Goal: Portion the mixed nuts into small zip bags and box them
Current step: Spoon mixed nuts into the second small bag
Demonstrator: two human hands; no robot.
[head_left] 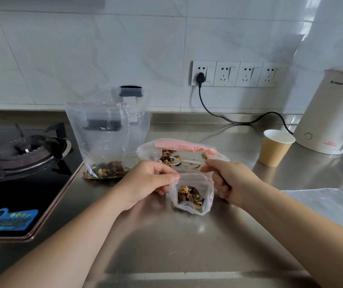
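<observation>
Both hands point(151, 179) pinch nut bag point(191, 194); kettle point(328, 111) reads CHIGO.

I see a small clear zip bag point(191, 192) with a red seal line, upright on the counter point(166, 246), mouth open, a clump of mixed nuts point(189, 197) at its bottom. Behind it a larger bag point(178, 151) with a pink strip lies flat, nuts scattered inside. To the left, another bag point(102, 138) stands upright, nuts at the bottom.

A home kitchen here: gas hob point(24, 154) at nine o'clock, tiled wall point(83, 48), steel desk point(187, 235), electric kettle point(328, 113) at two o'clock.
</observation>
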